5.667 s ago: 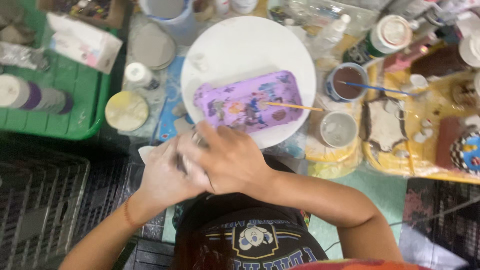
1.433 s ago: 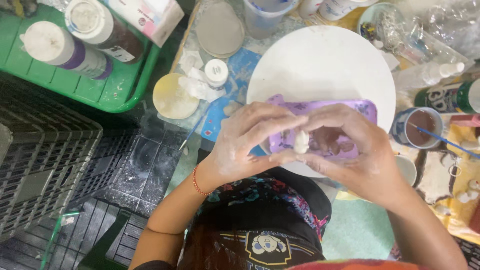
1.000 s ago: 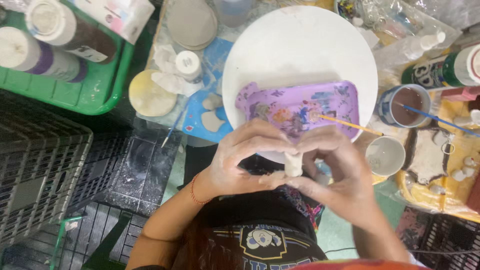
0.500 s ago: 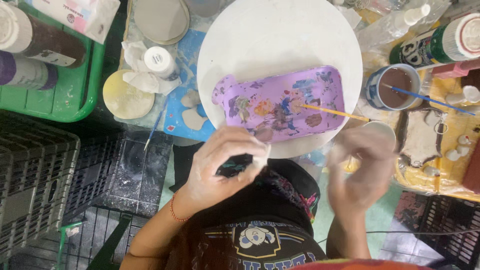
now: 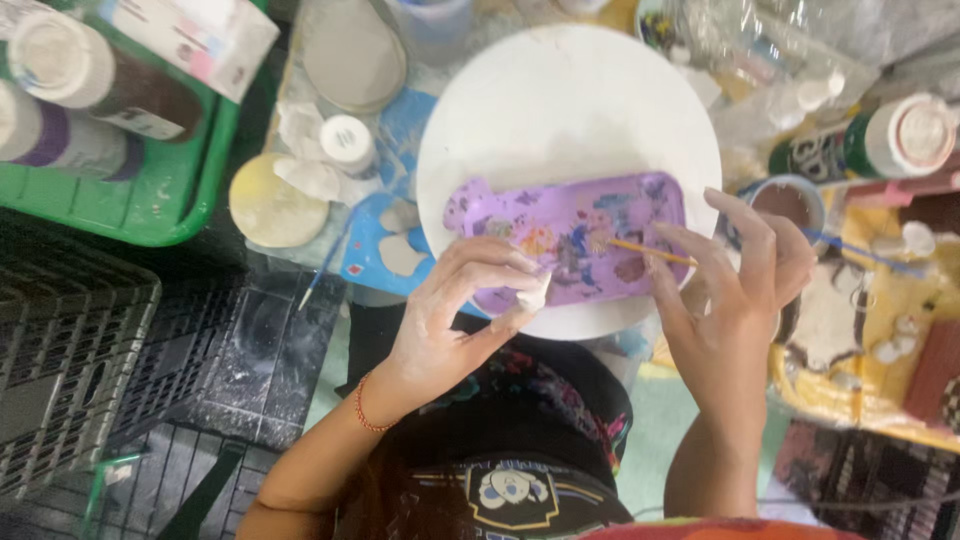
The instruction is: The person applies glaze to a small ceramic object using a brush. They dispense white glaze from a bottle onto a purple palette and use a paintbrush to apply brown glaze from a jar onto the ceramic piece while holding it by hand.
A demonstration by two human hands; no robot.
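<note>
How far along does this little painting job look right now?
Already done: the purple rectangular tray on the round white plate holds mixed paint blobs. In hand: the left hand pinches a small white clay-like piece, unpainted where it shows; the right hand reaches for the thin yellow-handled brush lying on the tray. Left: colouring that piece, probably.

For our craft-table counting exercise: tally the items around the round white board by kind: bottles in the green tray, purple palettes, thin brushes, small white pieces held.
Bottles in the green tray: 2
Purple palette: 1
Thin brushes: 2
Small white piece, in left hand: 1
Total: 6
</note>
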